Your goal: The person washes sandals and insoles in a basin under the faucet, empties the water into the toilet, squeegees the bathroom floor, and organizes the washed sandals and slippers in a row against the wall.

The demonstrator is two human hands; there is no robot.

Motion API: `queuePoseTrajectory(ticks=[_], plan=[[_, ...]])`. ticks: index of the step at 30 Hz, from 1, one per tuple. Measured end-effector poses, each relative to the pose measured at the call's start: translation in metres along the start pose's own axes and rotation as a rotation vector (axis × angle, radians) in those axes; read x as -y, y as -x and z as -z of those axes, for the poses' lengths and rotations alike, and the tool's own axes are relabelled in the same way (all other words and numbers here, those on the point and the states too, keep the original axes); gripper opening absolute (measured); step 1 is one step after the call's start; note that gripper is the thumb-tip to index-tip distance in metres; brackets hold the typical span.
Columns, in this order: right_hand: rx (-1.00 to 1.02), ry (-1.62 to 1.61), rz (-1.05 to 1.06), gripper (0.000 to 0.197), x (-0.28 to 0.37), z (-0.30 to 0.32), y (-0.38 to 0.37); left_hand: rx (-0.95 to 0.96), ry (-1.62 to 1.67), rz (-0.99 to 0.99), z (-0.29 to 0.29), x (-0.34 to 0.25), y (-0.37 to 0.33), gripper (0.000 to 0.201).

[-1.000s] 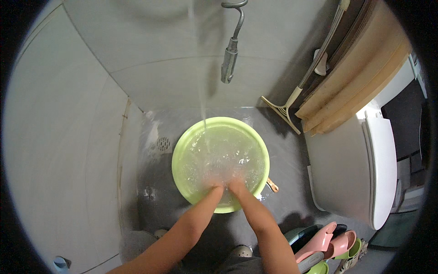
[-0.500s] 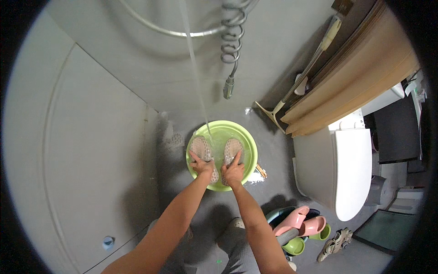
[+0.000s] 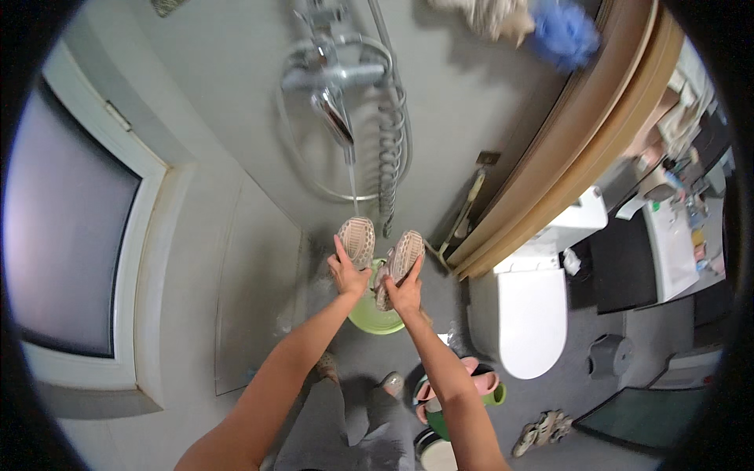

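Note:
My left hand (image 3: 346, 275) is closed around a pale shoe (image 3: 357, 239), its beige patterned sole facing up. In my right hand (image 3: 404, 292) is a matching shoe (image 3: 407, 250), tilted with its sole also showing. Both are held above a lime-green basin (image 3: 382, 323) on the floor. A thin stream of water (image 3: 354, 188) runs from the chrome shower fixture (image 3: 334, 118) down to the toe of the left shoe. My forearms and the shoes cover much of the basin.
A coiled hose (image 3: 391, 141) hangs on the wall. To the right are a squeegee (image 3: 458, 216), a tan curtain (image 3: 542, 173) and a white toilet (image 3: 532, 322). Several slippers (image 3: 485, 382) lie piled beside my right forearm, with sneakers (image 3: 542, 430) farther right. A window (image 3: 75, 220) is at left.
Both shoes have been lifted out of the basin toward the water stream, still in my hands. The view has tilted up, bringing the shower fixture and window into sight.

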State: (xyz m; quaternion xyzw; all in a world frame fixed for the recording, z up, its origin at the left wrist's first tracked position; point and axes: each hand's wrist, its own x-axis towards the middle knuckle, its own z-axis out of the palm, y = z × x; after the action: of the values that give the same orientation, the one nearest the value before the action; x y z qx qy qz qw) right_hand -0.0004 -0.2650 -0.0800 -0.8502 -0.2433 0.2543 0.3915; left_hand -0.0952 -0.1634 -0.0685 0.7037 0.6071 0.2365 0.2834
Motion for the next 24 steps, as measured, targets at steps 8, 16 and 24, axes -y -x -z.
queuePoseTrajectory(ticks=[8,16,24], plan=[[-0.041,-0.133,0.166,0.102,0.084,0.079,0.004,0.061,-0.006,0.076,0.060,-0.098,-0.044,0.116],[0.012,-0.367,0.031,0.106,0.073,0.067,-0.025,0.141,-0.023,0.098,0.046,-0.084,-0.090,0.117],[0.108,-0.704,-0.208,0.086,0.098,0.057,-0.037,0.158,0.119,-0.246,0.036,-0.062,-0.125,0.108]])
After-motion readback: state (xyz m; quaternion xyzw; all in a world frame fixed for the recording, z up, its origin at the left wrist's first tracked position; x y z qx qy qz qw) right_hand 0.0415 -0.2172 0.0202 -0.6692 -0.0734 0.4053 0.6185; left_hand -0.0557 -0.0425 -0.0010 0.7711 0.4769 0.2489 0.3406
